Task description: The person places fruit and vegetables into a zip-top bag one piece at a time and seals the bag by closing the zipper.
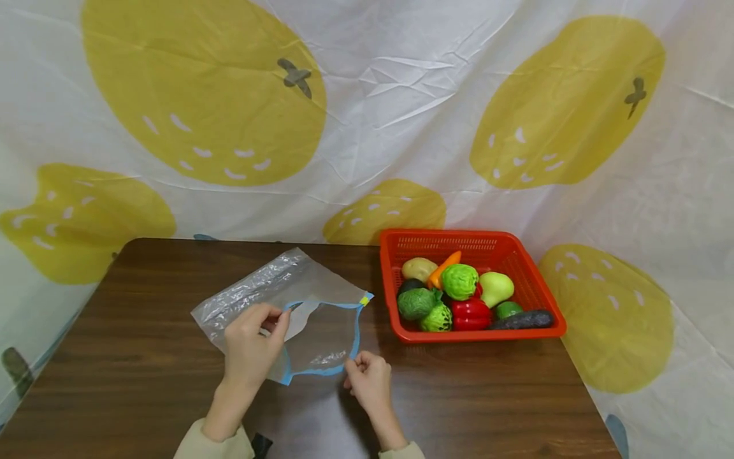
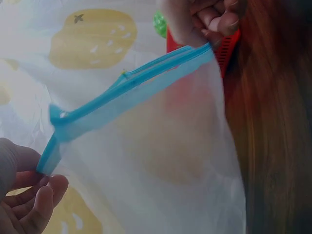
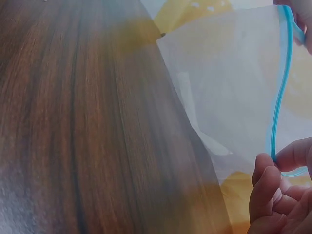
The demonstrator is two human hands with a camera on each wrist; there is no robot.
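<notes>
A clear zip bag [image 1: 260, 287] with a blue-edged mouth is held up over the table, its mouth spread wide. A small yellow-green piece [image 1: 366, 299] sits at the far right corner of the blue edge. My left hand [image 1: 252, 344] pinches the blue edge on the left between thumb and fingers. On the near right side of the mouth, my right hand [image 1: 369, 386] pinches the same edge. The left wrist view shows the blue strip [image 2: 131, 87] stretched between both hands. Thumb and forefinger of the right hand [image 3: 280, 195] meet on the strip in the right wrist view.
A red plastic basket [image 1: 388, 280] stands right of the bag, holding several fruits and vegetables, among them a red pepper [image 1: 471, 315], a carrot [image 1: 444, 269] and a pear [image 1: 496, 289]. Behind the brown wooden table [image 1: 137, 344] hangs a fruit-printed cloth [image 1: 390, 134].
</notes>
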